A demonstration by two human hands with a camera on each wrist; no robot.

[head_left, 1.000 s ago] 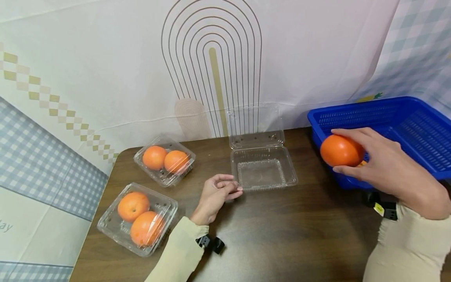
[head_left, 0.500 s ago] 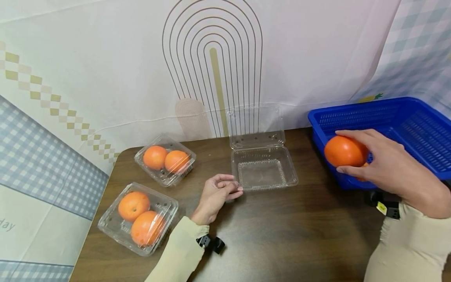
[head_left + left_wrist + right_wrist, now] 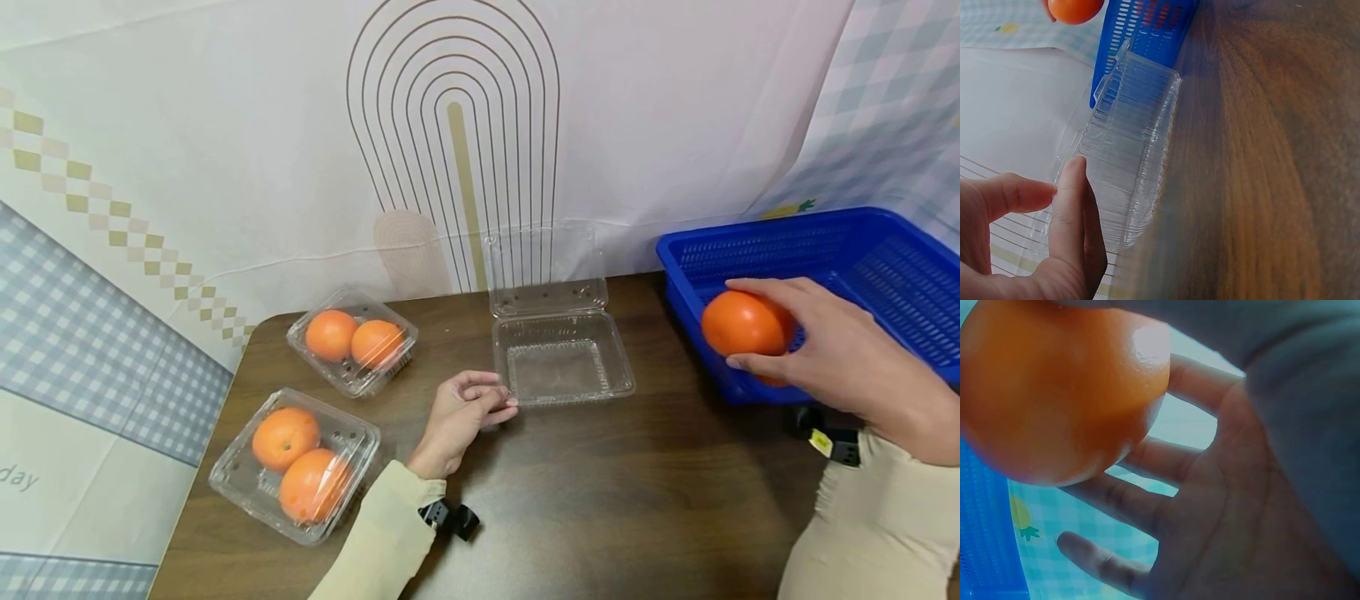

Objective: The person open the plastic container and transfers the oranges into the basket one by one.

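My right hand [image 3: 843, 354] grips an orange [image 3: 744, 323] between thumb and fingers, above the near left part of a blue plastic basket [image 3: 750, 237]. Seen from the right wrist, the orange [image 3: 1060, 394] fills the upper left and the little finger stands away from it. A clear plastic clamshell box [image 3: 555, 367] lies with its lid [image 3: 546, 271] raised against the wall cloth; nothing is in it. At the box's near left corner, my left hand [image 3: 461, 417] pinches the rim with thumb and fingertips. In the left wrist view those fingertips [image 3: 1072, 172] overlap the rim.
Two closed clamshell boxes, one behind [image 3: 352, 379] and one nearer [image 3: 247, 500], stand at the left of the brown table [image 3: 600, 508], each with two oranges inside. A patterned cloth [image 3: 247, 150] hangs behind the table. Orange fruit shows through the basket's slots in the left wrist view.
My right hand has moved slightly to the right with the orange, farther over the basket. The left hand and the open box have stayed in place.
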